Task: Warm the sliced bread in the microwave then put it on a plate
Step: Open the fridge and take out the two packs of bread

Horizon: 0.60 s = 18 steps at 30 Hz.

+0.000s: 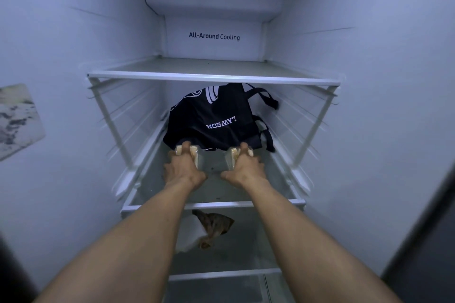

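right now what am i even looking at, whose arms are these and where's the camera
No machine here: these are a person's two bare arms. The single picture comes from a wide-angle camera worn on their head, looking forward and down, so the edges bend. They are reaching into an open fridge. On the middle glass shelf, the left hand and the right hand each grip wrapped sliced bread, fingers curled over the top. Whether that is one pack or two is hard to tell. Just behind it lies a black bag with white lettering. One shelf lower sits a crumpled white and brown wrapped bundle.
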Motion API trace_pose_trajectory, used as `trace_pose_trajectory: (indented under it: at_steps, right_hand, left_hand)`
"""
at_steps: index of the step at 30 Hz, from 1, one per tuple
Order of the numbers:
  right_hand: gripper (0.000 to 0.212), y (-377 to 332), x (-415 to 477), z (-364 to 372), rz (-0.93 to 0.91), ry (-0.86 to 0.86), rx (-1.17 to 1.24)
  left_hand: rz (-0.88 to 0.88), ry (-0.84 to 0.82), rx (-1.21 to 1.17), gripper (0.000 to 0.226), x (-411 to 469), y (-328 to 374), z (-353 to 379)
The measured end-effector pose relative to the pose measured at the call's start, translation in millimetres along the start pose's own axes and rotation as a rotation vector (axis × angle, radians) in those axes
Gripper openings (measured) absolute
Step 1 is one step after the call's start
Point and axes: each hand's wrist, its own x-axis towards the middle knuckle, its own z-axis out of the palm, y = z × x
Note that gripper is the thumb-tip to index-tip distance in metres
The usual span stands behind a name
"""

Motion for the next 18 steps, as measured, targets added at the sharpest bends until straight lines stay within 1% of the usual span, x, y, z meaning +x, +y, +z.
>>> trace_pose_trajectory:
  at_steps: [3,6,10,18]
  right_hand:
    - [0.092,-2.0,-15.1,-17.3,-0.001,0.038,0.021]
    - [0.102,-6.9,-36.4,-36.3,-0.012,0.072,0.003]
    - [0.093,-13.3,-73.8,-60.4,-0.006,0.114,0.024]
    - [0.093,-27.2,-181.6,-101.6,-0.021,0.183,0.013]
  left_hand:
    - [0.026,0.002,-0.032,0.095,-12.6,9.0,-12.7]
    - [0.049,0.025,-0.039,0.098,-30.6,16.1,-27.3]
    - [0.093,0.047,-0.042,0.091,-62.9,21.2,-52.6]
    - [0.163,0.083,-0.024,0.087,-154.8,20.7,-116.9]
